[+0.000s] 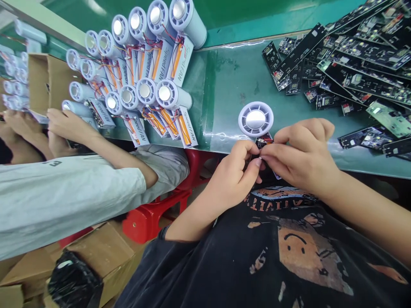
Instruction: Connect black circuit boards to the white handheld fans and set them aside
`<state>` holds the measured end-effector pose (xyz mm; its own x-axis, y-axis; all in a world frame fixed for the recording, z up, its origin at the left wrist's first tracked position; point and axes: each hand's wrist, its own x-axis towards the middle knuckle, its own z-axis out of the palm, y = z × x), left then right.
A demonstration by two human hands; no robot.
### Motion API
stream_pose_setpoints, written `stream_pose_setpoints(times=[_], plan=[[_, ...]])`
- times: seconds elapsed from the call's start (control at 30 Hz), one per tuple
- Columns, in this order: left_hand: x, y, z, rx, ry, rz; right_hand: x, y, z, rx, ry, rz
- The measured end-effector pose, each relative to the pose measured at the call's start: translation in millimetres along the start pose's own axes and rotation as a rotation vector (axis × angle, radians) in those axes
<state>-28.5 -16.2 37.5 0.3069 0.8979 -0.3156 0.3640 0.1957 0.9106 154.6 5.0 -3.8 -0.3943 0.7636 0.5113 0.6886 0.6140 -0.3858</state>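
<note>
In front of my chest, a pale lilac handheld fan (pixel 256 119) with a round silver centre faces up at the table's front edge. Below its head, red wires and a dark circuit board (pixel 261 142) show at the opened handle. My left hand (pixel 236 173) is closed around the handle from the left, thumb and forefinger at the board. My right hand (pixel 300 154) pinches from the right, its fingertips meeting the left thumb. A tiny white bit shows between the fingertips; what the right hand grips is mostly hidden. The fingers cover most of the handle.
Rows of similar fans (pixel 165 94) with open handles, orange strips and wires stand to the left. A pile of black circuit boards (pixel 356 81) lies at right on the green table (pixel 231 77). A co-worker's arm (pixel 105 145), a red stool (pixel 144 222) and cardboard boxes (pixel 105 252) are at left.
</note>
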Motion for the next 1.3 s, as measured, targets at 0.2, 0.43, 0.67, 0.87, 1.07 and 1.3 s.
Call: stream_pose_setpoints(times=[0.2,0.43,0.67,0.87,1.07,1.3], plan=[[4,-3,-1.5,0.175,0.034,0.129,2,-3,6,0.051,-0.060,0.106],[9,-4,-2.9,0.337,0.098,0.187,-1,-2,8,0.122,-0.062,0.159],[10,-7,-8.5,0.588,0.107,0.359,-1,-1,2,0.113,-0.036,0.092],[10,-8,-11.2,0.629,0.119,0.418,1,-1,-3,-0.020,0.055,-0.010],[10,-7,-9.1,0.504,0.147,0.358,2,0,2,0.056,0.097,0.050],[7,-13,-4.3,0.292,0.146,0.205,7,-3,-1,0.042,0.130,0.170]])
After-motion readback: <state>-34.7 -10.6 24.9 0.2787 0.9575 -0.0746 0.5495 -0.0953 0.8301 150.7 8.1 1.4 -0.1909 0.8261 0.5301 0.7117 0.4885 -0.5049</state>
